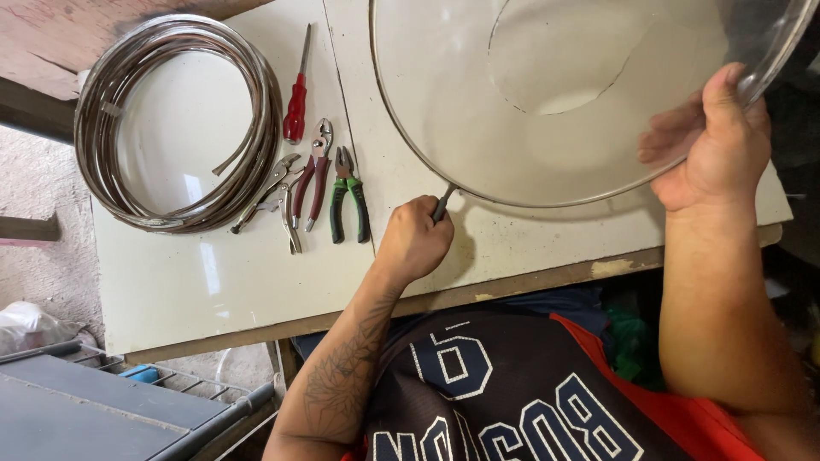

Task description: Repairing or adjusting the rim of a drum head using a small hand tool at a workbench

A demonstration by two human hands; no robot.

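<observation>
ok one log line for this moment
left hand: grips tool on bowl rim | right hand: holds clear bowl | pliers, wire coil on table

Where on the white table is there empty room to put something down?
Bare table lies along the near edge, below the pliers and left of the left hand. The middle of the wire coil is bare too. It is crowded where the tools lie side by side, and under the big clear bowl the right hand holds.

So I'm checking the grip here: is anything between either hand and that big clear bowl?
Nothing visible: the right hand grips the clear bowl by its rim, and the left hand holds a thin tool against its edge.
</observation>
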